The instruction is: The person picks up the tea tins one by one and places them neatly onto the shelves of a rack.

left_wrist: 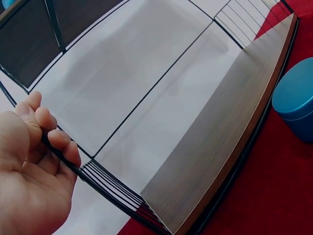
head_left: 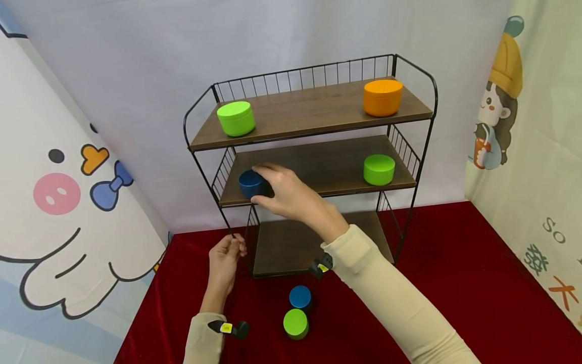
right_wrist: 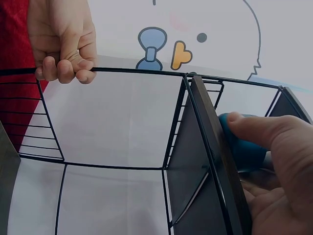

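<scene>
My right hand holds a round blue tin at the left end of the middle shelf, thumb and fingers about its right side. In the right wrist view the thumb lies against the blue tin, close over the shelf board. My left hand grips the rack's black front left post, below the middle shelf; in the left wrist view its fingers curl round that thin metal bar. A green tin sits at the right end of the middle shelf.
On the top shelf stand a green tin at left and an orange tin at right. A second blue tin and a green tin rest on the red cloth before the bottom shelf. Printed curtains hang around.
</scene>
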Action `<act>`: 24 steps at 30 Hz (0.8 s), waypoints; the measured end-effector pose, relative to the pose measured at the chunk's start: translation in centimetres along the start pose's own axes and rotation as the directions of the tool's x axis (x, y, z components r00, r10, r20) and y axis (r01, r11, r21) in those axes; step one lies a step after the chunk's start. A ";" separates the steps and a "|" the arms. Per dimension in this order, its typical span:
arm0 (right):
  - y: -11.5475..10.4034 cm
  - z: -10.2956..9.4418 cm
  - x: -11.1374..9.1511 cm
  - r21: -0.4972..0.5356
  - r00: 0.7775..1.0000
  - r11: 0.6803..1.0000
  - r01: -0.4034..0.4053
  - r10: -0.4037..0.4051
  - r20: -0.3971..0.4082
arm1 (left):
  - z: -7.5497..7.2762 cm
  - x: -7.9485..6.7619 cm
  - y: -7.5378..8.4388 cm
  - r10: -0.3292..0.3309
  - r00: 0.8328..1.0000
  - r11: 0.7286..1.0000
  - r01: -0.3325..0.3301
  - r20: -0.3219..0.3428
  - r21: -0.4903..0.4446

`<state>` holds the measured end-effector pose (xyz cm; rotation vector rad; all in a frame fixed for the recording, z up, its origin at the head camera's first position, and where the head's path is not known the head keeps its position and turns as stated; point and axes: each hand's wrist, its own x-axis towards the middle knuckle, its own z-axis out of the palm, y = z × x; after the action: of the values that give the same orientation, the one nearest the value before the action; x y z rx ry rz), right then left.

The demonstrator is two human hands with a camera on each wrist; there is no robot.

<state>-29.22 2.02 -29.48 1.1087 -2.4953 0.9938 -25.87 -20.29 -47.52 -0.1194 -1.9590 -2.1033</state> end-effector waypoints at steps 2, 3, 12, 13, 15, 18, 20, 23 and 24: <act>0.0 0.0 0.0 -0.006 1.000 1.000 -0.006 0.006 0.006 | 0.0 0.0 0.0 0.001 1.000 1.000 -0.001 -0.002 0.002; 0.0 0.0 0.1 -0.009 1.000 1.000 -0.006 0.006 0.008 | 0.0 0.0 0.0 0.000 1.000 1.000 0.000 -0.004 0.003; -0.1 0.1 0.1 -0.033 1.000 0.999 0.006 -0.006 0.008 | -0.1 0.1 -0.1 -0.005 1.000 1.000 0.005 -0.010 0.005; -0.1 0.2 0.1 -0.033 1.000 0.999 0.007 -0.007 0.007 | -0.1 0.0 -0.1 -0.004 1.000 1.000 0.004 -0.009 0.006; -0.1 0.2 0.1 -0.032 1.000 0.999 0.008 -0.007 0.004 | -0.1 0.1 -0.1 -0.003 1.000 1.000 0.003 -0.007 0.007; -0.1 0.2 0.1 -0.027 1.000 1.000 0.005 -0.005 0.002 | -0.1 0.1 -0.2 -0.003 1.000 1.000 0.003 -0.003 0.006; -0.1 0.2 0.1 -0.025 1.000 1.000 0.001 -0.001 0.002 | -0.1 0.1 -0.3 -0.004 1.000 1.000 0.004 -0.003 0.005; -0.2 0.2 0.1 -0.019 1.000 1.000 -0.010 0.010 -0.001 | -0.1 0.2 -0.3 -0.001 1.000 1.000 0.001 -0.003 0.000; -0.2 0.2 0.1 -0.017 1.000 1.000 -0.015 0.015 -0.003 | -0.1 0.2 -0.3 0.002 1.000 1.000 -0.002 -0.003 -0.003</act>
<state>-29.11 1.68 -29.49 1.0849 -2.5090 0.9750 -26.08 -20.40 -47.78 -0.1187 -1.9541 -2.1041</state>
